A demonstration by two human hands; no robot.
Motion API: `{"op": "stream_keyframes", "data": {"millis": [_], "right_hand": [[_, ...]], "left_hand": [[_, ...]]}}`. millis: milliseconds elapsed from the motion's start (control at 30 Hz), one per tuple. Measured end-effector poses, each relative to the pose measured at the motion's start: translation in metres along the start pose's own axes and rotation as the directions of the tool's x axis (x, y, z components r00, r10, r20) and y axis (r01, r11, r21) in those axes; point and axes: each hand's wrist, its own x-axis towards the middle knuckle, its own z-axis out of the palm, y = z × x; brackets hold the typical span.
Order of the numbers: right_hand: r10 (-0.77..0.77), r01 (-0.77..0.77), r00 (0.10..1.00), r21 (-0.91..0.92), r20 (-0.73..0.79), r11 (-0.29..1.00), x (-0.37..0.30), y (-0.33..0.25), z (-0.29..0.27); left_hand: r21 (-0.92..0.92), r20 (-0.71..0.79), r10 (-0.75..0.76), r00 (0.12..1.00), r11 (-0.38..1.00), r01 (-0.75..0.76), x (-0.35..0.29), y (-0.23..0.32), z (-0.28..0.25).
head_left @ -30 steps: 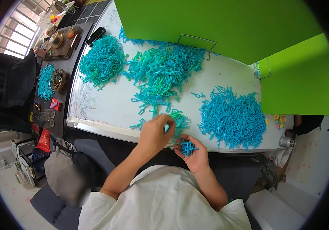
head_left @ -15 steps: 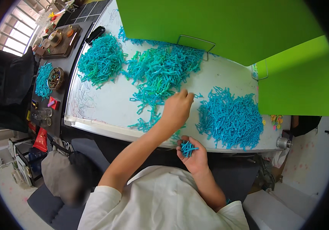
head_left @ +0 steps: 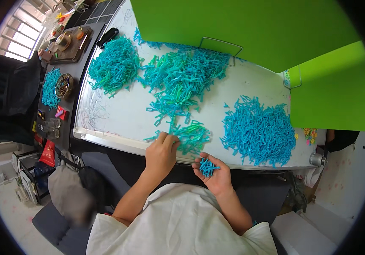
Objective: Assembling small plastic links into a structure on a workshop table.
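Observation:
My right hand (head_left: pixel 219 178) is cupped palm up at the table's near edge, its fingers curled around a bunch of small blue forked plastic pieces (head_left: pixel 208 167). To its left, my left hand (head_left: pixel 161 156) reaches over the edge, thumb and fingertips pinched together. Whatever lies in that pinch is too small to make out. Those fingertips are beside a small pile of green and blue pieces (head_left: pixel 194 137). Beyond it spreads a larger mixed pile (head_left: pixel 180 76). A heap of plain blue pieces (head_left: pixel 259 131) lies to the right.
Another blue-green heap (head_left: pixel 116 66) is at the far left, near a black case (head_left: pixel 107 37). Green panels with wire handles (head_left: pixel 242 29) overhang the white table (head_left: pixel 99 108) at the back. A dark side table at left bears a round bowl (head_left: pixel 64 86) and a tea tray (head_left: pixel 73 46).
My left hand has come back from beside the blue heap, toward me and leftward, uncovering the small near pile. My right hand stays nearly in place with its bunch.

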Motion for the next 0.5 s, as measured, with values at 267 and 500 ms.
{"op": "stream_keyframes", "data": {"millis": [267, 500], "right_hand": [[-0.015, 0.015, 1.0, -0.045, -0.01, 0.999, 0.002, 0.004, 0.004], [0.002, -0.012, 0.99, 0.069, 0.142, 0.998, 0.006, 0.002, -0.021]], "left_hand": [[-0.012, -0.095, -0.067, 0.993, 0.998, 0.066, 0.021, -0.004, -0.007], [-0.056, -0.167, -0.07, 0.983, 0.997, 0.062, 0.014, -0.022, -0.017]]}}
